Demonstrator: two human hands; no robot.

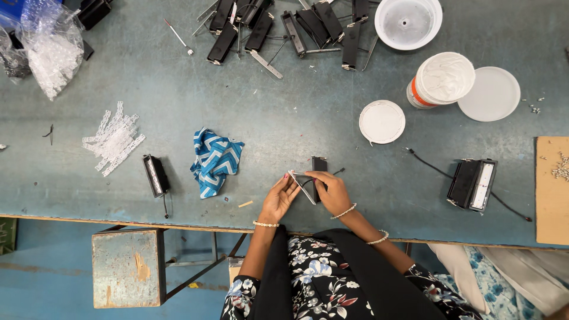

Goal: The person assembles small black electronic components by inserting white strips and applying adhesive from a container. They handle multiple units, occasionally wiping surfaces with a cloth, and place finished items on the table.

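My left hand (278, 198) and my right hand (332, 191) meet near the table's front edge. Together they hold a thin white strip (302, 186) that slants between the fingers. My right hand also rests on a small black box-shaped part (319, 166) with a thin black wire trailing to its right. Both wrists wear bead bracelets. A blue and white zigzag cloth (214, 161) lies just left of my left hand.
A pile of white strips (114, 141) and a black part (156, 175) lie left. Several black parts (284, 26) sit at the back. White tubs and lids (441, 80) stand back right. A black wired unit (472, 184), cardboard (551, 189), plastic bag (50, 47), stool (127, 268).
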